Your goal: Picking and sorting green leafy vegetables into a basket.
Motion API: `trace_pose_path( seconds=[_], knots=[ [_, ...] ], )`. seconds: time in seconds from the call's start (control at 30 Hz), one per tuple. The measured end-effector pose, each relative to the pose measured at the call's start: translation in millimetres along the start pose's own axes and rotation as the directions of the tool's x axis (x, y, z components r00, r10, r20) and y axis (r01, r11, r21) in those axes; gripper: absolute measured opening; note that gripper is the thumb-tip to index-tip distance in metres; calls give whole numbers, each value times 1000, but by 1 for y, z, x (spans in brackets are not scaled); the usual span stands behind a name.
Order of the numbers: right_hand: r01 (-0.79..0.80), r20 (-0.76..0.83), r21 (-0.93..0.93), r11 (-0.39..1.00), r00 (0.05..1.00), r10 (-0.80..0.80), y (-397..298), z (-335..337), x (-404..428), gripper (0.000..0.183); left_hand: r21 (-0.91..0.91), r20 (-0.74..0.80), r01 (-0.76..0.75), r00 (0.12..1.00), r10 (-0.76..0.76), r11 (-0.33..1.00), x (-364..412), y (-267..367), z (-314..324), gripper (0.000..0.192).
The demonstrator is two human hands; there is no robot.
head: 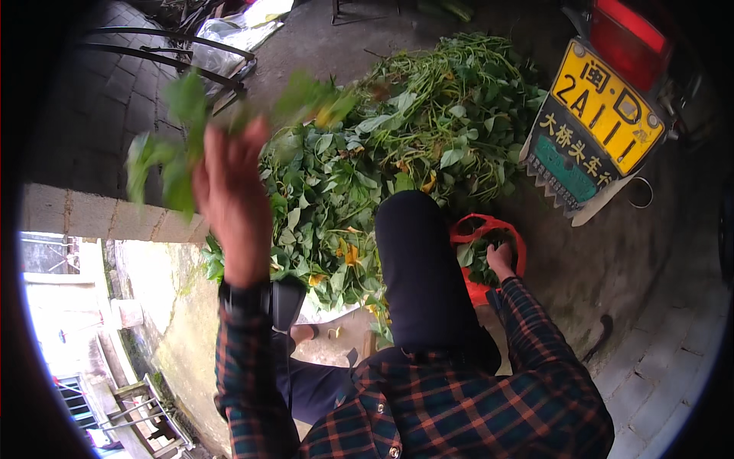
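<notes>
My left hand (238,201) is raised left of the pile, blurred by motion. It grips a leafy green vine stem (189,149), whose leaves spread to both sides of the fingers. Low on the right, my right hand (500,258) is at the mouth of a red plastic bag (519,244), its fingers curled on green leaves (479,258) inside. A large heap of leafy vines (338,189) lies on the floor in front of me, with a few yellowed leaves among the green. My bent knee (413,246) stands between the heap and the bag.
A motor vehicle's rear licence plate (608,109) and red tail light (628,34) jut in at upper right. Curved dark metal bars (166,57) and clear plastic sheeting (229,43) are at upper left. A block ledge (114,215) runs along the left.
</notes>
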State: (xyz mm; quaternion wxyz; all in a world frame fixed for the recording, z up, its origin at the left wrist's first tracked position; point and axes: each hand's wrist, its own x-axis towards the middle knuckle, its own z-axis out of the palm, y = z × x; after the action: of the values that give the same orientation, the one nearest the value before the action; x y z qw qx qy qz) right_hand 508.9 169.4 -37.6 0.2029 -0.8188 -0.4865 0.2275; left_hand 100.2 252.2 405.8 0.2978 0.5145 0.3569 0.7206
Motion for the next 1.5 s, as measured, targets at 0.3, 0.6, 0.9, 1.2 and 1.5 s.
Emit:
trace_pose_path(
  seconds=[0.3,0.6,0.9,1.2,1.5],
  knots=[
    [21,213,-167,986,977,16,-4,-52,-20,63,574,523,238,629,-575,783,-74,-83,-10,29],
    [134,293,-185,974,953,-76,10,-26,-3,37,890,363,185,268,-892,418,-222,-46,-178,27],
    [20,711,-347,938,658,249,-28,-65,46,41,826,392,173,507,-768,536,-204,-45,-207,24],
    [645,502,-361,673,743,-443,-328,-184,42,32,922,331,31,459,-824,387,-186,-87,-244,28],
    [926,831,-336,171,377,-410,-504,77,25,65,893,440,-182,544,-715,411,-188,-70,-245,14]
  ],
)
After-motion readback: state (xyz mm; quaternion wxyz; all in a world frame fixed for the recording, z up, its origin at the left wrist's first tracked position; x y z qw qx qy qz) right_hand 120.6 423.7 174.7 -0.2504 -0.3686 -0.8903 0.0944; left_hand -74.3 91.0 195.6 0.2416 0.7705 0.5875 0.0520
